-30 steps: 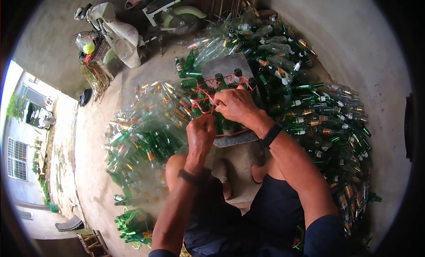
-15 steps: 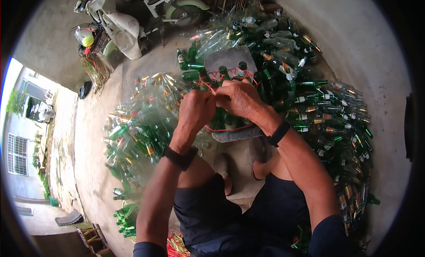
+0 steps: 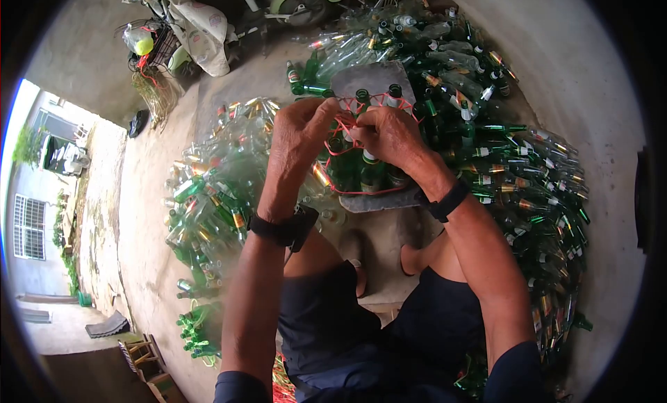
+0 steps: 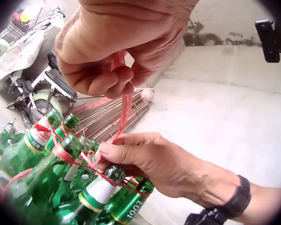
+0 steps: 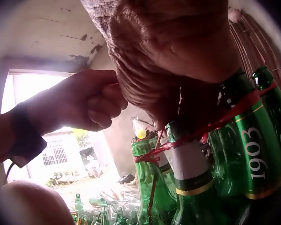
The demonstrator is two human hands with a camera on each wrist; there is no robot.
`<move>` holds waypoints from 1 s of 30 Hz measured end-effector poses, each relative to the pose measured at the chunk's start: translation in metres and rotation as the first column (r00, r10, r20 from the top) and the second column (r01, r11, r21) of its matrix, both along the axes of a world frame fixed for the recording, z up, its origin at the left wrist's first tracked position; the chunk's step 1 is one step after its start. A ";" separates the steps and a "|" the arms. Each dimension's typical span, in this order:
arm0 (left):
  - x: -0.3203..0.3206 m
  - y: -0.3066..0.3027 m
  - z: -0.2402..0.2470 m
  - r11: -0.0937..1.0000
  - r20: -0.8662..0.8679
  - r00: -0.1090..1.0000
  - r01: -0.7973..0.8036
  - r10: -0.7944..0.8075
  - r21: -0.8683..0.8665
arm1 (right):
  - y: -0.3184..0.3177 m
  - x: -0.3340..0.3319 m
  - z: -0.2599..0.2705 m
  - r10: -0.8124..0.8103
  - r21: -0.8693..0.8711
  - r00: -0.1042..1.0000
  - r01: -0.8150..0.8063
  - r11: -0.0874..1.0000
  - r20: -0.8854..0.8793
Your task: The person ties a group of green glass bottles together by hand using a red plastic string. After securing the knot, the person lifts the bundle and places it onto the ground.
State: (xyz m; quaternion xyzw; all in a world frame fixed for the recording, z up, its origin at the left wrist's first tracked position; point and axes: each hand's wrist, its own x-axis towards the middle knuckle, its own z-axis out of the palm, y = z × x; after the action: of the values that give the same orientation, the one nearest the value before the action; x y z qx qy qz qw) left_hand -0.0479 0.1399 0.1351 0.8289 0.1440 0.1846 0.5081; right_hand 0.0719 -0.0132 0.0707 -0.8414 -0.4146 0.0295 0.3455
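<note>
Several green bottles [image 3: 372, 175] stand bundled upright on a dark slab [image 3: 382, 201], red plastic twine [image 4: 125, 115] running around and between their necks. Above the bundle's left side, my left hand [image 3: 297, 135] has its fingers curled round the twine, which stretches down from the fist in the left wrist view. Lower, at the bottle necks, my right hand [image 3: 396, 135] pinches the twine between thumb and fingers, close to a white-labelled bottle [image 4: 96, 192]. In the right wrist view the right fingertips are partly hidden behind the hand.
Loose bottles lie heaped at the left [image 3: 222, 187], along the right [image 3: 528, 187] and behind the slab. A scooter [image 3: 302, 5] and a covered bike [image 3: 198, 35] stand at the back left. Another tied bottle bundle [image 3: 198, 330] is at lower left, red strands [image 3: 283, 382] by the legs.
My left hand has moved up and away from the bundle, drawing the twine with it. My right hand remains at the necks. The head view has shifted slightly.
</note>
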 end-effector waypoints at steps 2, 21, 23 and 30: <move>-0.010 -0.010 -0.006 0.991 0.035 0.996 -0.077 0.081 -0.106 | 0.002 0.000 0.001 -0.011 -0.018 1.000 0.011 1.000 0.005; -0.039 -0.073 -0.111 0.699 -0.102 0.977 -0.206 0.188 -0.685 | 0.009 0.014 -0.013 -0.110 0.078 0.993 0.106 0.991 0.049; -0.036 -0.074 -0.112 0.700 -0.104 0.978 -0.203 0.182 -0.684 | 0.008 0.015 -0.013 -0.100 0.107 0.995 0.097 0.990 0.028; -0.029 -0.081 -0.115 0.673 -0.123 0.965 -0.250 0.232 -0.697 | 0.007 0.014 -0.004 -0.104 0.125 0.994 0.106 0.986 -0.021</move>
State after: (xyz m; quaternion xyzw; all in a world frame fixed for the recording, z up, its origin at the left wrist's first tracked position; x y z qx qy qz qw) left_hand -0.0770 0.0586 0.0197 0.5468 0.3175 0.1707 0.7557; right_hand 0.0855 -0.0064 0.0666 -0.8383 -0.3682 -0.0091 0.4020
